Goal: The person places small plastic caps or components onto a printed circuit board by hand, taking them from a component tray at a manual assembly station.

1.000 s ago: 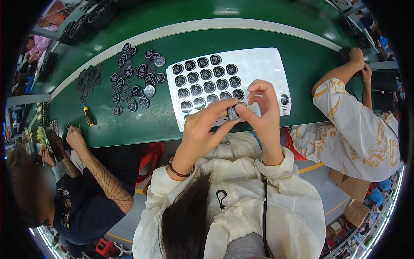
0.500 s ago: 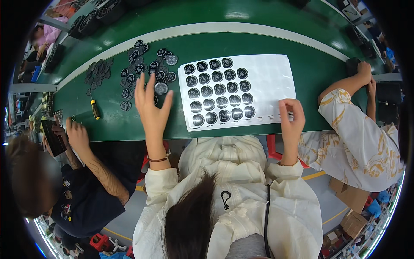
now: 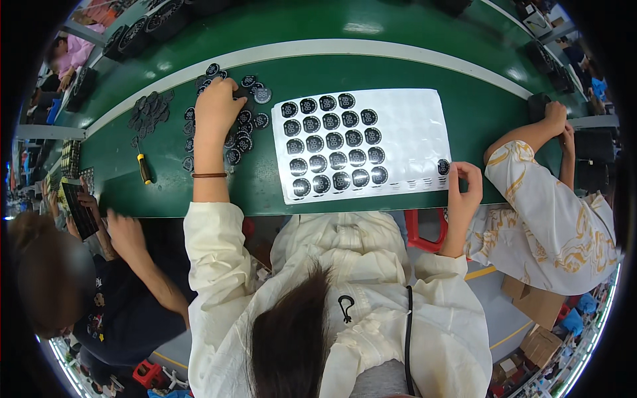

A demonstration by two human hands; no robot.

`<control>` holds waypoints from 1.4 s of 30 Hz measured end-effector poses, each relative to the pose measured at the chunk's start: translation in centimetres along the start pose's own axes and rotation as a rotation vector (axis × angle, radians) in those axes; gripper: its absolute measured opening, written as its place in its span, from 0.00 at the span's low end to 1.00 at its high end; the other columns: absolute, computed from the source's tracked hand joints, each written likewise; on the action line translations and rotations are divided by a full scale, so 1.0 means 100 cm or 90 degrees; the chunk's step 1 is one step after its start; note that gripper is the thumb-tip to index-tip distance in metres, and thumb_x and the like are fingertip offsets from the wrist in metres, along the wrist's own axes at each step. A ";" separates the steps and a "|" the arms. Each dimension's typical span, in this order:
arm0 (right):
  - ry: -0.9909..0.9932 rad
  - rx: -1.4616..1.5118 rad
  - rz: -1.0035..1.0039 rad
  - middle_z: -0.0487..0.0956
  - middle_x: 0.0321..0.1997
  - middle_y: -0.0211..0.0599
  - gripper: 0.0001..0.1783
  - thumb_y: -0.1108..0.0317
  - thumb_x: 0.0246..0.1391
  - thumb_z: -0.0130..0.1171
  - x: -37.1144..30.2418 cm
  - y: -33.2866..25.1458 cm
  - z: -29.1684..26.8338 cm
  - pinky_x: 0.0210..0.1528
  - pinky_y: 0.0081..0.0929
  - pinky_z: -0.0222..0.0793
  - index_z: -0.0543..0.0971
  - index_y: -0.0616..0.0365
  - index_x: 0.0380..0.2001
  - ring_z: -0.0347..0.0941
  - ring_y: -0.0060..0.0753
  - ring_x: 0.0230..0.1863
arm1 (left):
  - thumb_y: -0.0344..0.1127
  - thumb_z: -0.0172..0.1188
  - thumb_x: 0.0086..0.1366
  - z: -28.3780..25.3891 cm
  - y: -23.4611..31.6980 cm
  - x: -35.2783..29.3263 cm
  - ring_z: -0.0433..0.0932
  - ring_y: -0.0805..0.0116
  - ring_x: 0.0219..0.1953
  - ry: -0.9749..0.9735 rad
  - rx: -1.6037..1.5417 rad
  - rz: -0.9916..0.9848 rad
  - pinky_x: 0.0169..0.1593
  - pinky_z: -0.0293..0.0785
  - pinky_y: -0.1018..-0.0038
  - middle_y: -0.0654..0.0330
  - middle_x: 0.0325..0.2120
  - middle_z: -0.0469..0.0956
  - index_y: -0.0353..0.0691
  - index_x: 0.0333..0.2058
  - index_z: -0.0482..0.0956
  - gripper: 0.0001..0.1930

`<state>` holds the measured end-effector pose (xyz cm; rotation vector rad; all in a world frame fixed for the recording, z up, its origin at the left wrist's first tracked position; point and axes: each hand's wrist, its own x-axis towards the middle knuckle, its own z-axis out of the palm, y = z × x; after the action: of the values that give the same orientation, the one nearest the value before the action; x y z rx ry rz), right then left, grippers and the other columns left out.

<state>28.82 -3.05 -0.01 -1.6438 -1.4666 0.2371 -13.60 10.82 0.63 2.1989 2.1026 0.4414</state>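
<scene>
Green tabletop [image 3: 257, 189] separates sheet [image 3: 405, 132] from discs [image 3: 245, 142] under partly curled left fingers [image 3: 217, 86]; right fingers [image 3: 454, 176] bend at sheet's edge, holds unclear.

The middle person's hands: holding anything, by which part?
Can't tell: left hand is over dark discs, right hand at the edge of the white sheet.

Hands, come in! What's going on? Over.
Left hand over loose dark discs, hiding some. Right hand at right edge of white sheet. Screwdriver lies left, clear of both hands.

left hand [image 3: 216, 107] over round dark pieces [image 3: 233, 156] | right hand [image 3: 467, 195] at right edge of white sheet [image 3: 406, 136]
</scene>
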 end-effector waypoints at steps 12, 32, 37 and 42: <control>-0.081 -0.014 0.019 0.75 0.32 0.34 0.07 0.77 0.47 0.60 0.009 0.002 -0.005 0.38 0.19 0.67 0.77 0.65 0.32 0.70 0.24 0.31 | 0.31 0.63 0.54 -0.015 0.004 -0.007 0.78 0.65 0.34 0.143 -0.274 -0.002 0.41 0.72 0.72 0.53 0.33 0.78 0.32 0.38 0.77 0.14; -0.471 -0.107 0.128 0.69 0.21 0.27 0.11 0.75 0.41 0.65 0.059 -0.002 -0.024 0.26 0.17 0.63 0.71 0.60 0.24 0.64 0.19 0.22 | 0.20 0.59 0.55 0.029 0.144 -0.109 0.75 0.69 0.44 -0.042 -0.934 -0.019 0.51 0.69 0.75 0.56 0.41 0.77 0.31 0.45 0.72 0.17; -0.462 -0.075 0.108 0.68 0.20 0.27 0.12 0.77 0.41 0.65 0.051 -0.005 -0.025 0.27 0.16 0.62 0.69 0.60 0.23 0.63 0.18 0.23 | 0.20 0.60 0.55 0.039 0.145 -0.114 0.75 0.68 0.45 -0.018 -0.895 -0.025 0.52 0.68 0.75 0.55 0.40 0.77 0.30 0.44 0.72 0.17; -0.320 -0.034 -0.007 0.69 0.24 0.26 0.11 0.79 0.42 0.63 0.029 -0.010 -0.028 0.30 0.14 0.61 0.69 0.59 0.23 0.63 0.16 0.26 | 0.20 0.59 0.55 0.040 0.146 -0.113 0.74 0.68 0.46 -0.020 -0.920 -0.038 0.53 0.68 0.75 0.54 0.42 0.76 0.30 0.45 0.72 0.17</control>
<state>30.76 -1.94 3.53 -1.6916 -1.8628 0.6459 1.27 -0.66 -1.42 1.1957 1.0515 1.3191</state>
